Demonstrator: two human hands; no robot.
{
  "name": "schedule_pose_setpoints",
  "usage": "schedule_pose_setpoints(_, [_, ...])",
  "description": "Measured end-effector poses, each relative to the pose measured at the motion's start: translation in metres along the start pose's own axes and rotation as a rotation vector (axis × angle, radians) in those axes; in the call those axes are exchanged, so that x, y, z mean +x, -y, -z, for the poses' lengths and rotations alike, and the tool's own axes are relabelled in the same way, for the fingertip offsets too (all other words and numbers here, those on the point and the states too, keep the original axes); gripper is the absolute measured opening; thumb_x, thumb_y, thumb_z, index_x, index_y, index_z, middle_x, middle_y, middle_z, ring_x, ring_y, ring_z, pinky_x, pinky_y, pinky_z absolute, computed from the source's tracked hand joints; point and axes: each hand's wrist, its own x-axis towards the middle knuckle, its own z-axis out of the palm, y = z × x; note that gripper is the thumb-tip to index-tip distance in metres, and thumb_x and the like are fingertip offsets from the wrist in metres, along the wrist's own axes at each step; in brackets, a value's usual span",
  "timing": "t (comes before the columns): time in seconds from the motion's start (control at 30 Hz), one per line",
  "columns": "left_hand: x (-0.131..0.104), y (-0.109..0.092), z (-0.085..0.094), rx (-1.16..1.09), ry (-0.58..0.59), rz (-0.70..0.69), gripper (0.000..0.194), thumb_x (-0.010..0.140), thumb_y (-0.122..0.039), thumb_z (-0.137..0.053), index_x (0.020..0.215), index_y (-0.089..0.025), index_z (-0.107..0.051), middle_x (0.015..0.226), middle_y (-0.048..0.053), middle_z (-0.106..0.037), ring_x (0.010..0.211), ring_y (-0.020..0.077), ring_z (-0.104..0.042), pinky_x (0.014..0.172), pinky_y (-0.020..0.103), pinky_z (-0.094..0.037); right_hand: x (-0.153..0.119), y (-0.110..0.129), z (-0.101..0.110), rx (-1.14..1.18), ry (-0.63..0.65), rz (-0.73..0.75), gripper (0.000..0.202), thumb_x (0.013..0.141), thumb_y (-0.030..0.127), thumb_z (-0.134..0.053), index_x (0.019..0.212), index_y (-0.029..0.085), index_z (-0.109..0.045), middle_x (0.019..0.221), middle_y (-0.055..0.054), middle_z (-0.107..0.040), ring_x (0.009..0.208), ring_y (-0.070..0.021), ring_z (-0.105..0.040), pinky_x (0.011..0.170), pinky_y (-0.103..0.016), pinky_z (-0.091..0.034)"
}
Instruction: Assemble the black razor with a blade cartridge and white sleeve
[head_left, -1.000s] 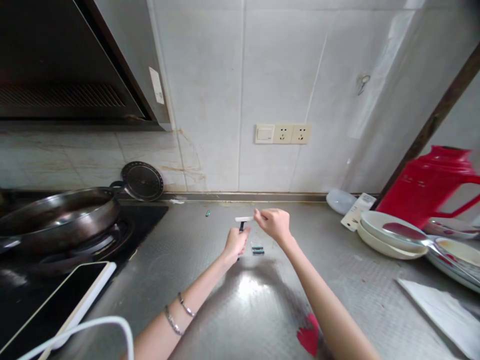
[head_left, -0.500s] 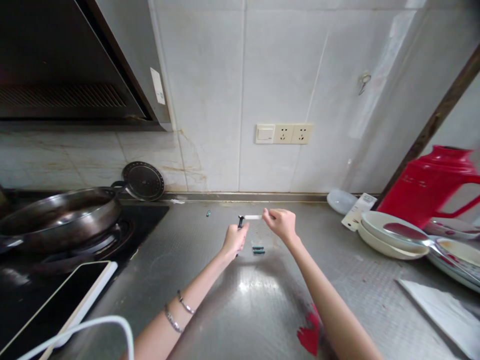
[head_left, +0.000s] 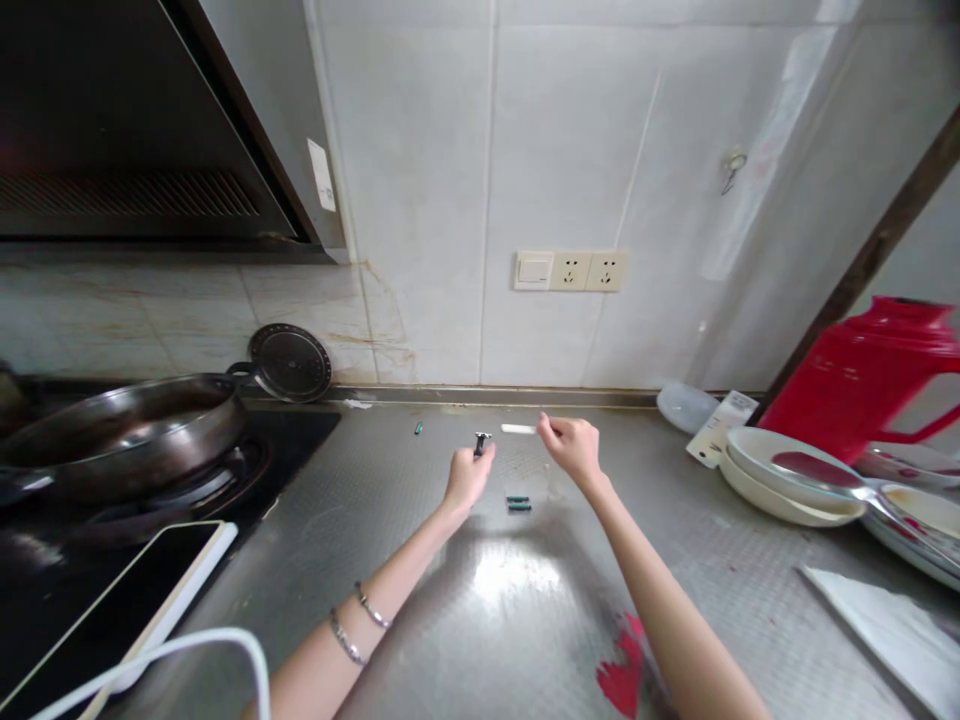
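My left hand (head_left: 466, 478) is closed around a black razor handle (head_left: 481, 443), its T-shaped top end pointing up and showing no blade head. My right hand (head_left: 574, 444) grips a slim white stick (head_left: 518, 429) that points left toward the razor handle; a small gap lies between the two. The stick's other end is hidden in my fist. Two dark green razor cartridges (head_left: 518, 504) lie side by side on the steel counter (head_left: 420, 600) below and between my hands. Another small green piece (head_left: 418, 428) lies farther left, near the back.
At left, a pan (head_left: 127, 425) stands on the black stove, with a white-edged phone (head_left: 180, 590) and a white cable (head_left: 202, 638) in front. Stacked dishes (head_left: 787, 485), a red thermos jug (head_left: 862, 380) and a white sheet (head_left: 885, 635) are at right. Sockets (head_left: 570, 271) are on the wall.
The white stick has come away from the razor handle's top, as my right hand shifted slightly right. My left hand stays almost in place, still holding the handle.
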Motion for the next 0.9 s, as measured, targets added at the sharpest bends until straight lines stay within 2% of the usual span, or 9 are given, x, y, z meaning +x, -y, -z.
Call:
schedule_pose_setpoints(0.1, [0.0, 0.001, 0.003, 0.084, -0.064, -0.185, 0.042, 0.072, -0.038, -0.051, 0.041, -0.018, -0.03, 0.038, -0.006, -0.026, 0.039, 0.0052, -0.026, 0.041, 0.02, -0.016, 0.007, 0.009, 0.014, 0.073, 0.088, -0.026, 0.058, 0.086, 0.046, -0.03, 0.04, 0.015, -0.047, 0.04, -0.002, -0.044, 0.042, -0.008, -0.036, 0.046, -0.023, -0.015])
schedule_pose_setpoints(0.17, [-0.002, 0.001, 0.004, 0.097, -0.083, -0.253, 0.041, 0.069, -0.035, -0.053, 0.041, -0.017, -0.029, 0.04, -0.006, -0.024, 0.043, 0.0055, -0.025, 0.044, 0.021, -0.015, 0.01, 0.022, 0.025, 0.096, 0.168, 0.028, 0.059, 0.085, 0.048, -0.031, 0.04, 0.015, -0.047, 0.039, -0.001, -0.041, 0.041, -0.0075, -0.033, 0.046, -0.023, -0.015])
schedule_pose_setpoints(0.23, [-0.005, 0.0, 0.004, 0.07, -0.09, -0.256, 0.04, 0.068, -0.035, -0.054, 0.041, -0.017, -0.031, 0.041, -0.006, -0.024, 0.046, 0.006, -0.024, 0.045, 0.021, -0.014, 0.01, 0.037, 0.034, 0.082, 0.223, 0.101, 0.059, 0.085, 0.049, -0.031, 0.04, 0.015, -0.048, 0.039, 0.0, -0.04, 0.04, -0.0072, -0.031, 0.046, -0.023, -0.014])
schedule_pose_setpoints(0.33, [-0.007, -0.003, 0.004, 0.025, -0.102, -0.233, 0.035, 0.067, -0.036, -0.055, 0.043, -0.016, -0.038, 0.043, -0.005, -0.029, 0.048, 0.0068, -0.026, 0.045, 0.02, -0.017, 0.009, 0.048, 0.039, 0.013, 0.241, 0.178, 0.057, 0.084, 0.049, -0.033, 0.041, 0.015, -0.05, 0.039, -0.001, -0.041, 0.04, -0.0076, -0.033, 0.046, -0.024, -0.014])
schedule_pose_setpoints(0.4, [-0.008, -0.004, 0.005, 0.029, -0.115, -0.235, 0.034, 0.066, -0.034, -0.056, 0.043, -0.016, -0.039, 0.044, -0.005, -0.03, 0.048, 0.007, -0.026, 0.046, 0.02, -0.017, 0.009, 0.045, 0.038, -0.019, 0.247, 0.212, 0.055, 0.083, 0.048, -0.034, 0.042, 0.016, -0.052, 0.039, -0.002, -0.043, 0.04, -0.0079, -0.034, 0.046, -0.024, -0.014])
schedule_pose_setpoints(0.57, [-0.01, -0.004, 0.005, 0.022, -0.13, -0.229, 0.039, 0.066, -0.032, -0.054, 0.041, -0.017, -0.029, 0.043, -0.005, -0.024, 0.048, 0.0064, -0.023, 0.045, 0.021, -0.015, 0.013, 0.027, 0.037, -0.054, 0.23, 0.227, 0.055, 0.083, 0.045, -0.034, 0.041, 0.015, -0.052, 0.04, -0.003, -0.044, 0.04, -0.008, -0.035, 0.046, -0.024, -0.014])
schedule_pose_setpoints(0.8, [-0.012, -0.005, 0.002, 0.03, -0.122, -0.22, 0.031, 0.066, -0.027, -0.052, 0.042, -0.016, -0.036, 0.043, -0.005, -0.028, 0.048, 0.0066, -0.025, 0.046, 0.021, -0.017, 0.01, 0.04, 0.04, -0.027, 0.214, 0.242, 0.055, 0.083, 0.046, -0.035, 0.041, 0.015, -0.049, 0.039, -0.001, -0.041, 0.04, -0.0067, -0.029, 0.046, -0.024, -0.014])
schedule_pose_setpoints(0.9, [-0.013, -0.008, 0.003, -0.017, -0.149, -0.228, 0.035, 0.067, -0.028, -0.053, 0.042, -0.017, -0.031, 0.044, -0.005, -0.026, 0.048, 0.0064, -0.024, 0.045, 0.021, -0.016, 0.01, 0.032, 0.036, 0.004, 0.228, 0.245, 0.055, 0.084, 0.045, -0.034, 0.04, 0.014, -0.047, 0.039, -0.001, -0.04, 0.04, -0.0065, -0.028, 0.046, -0.024, -0.014])
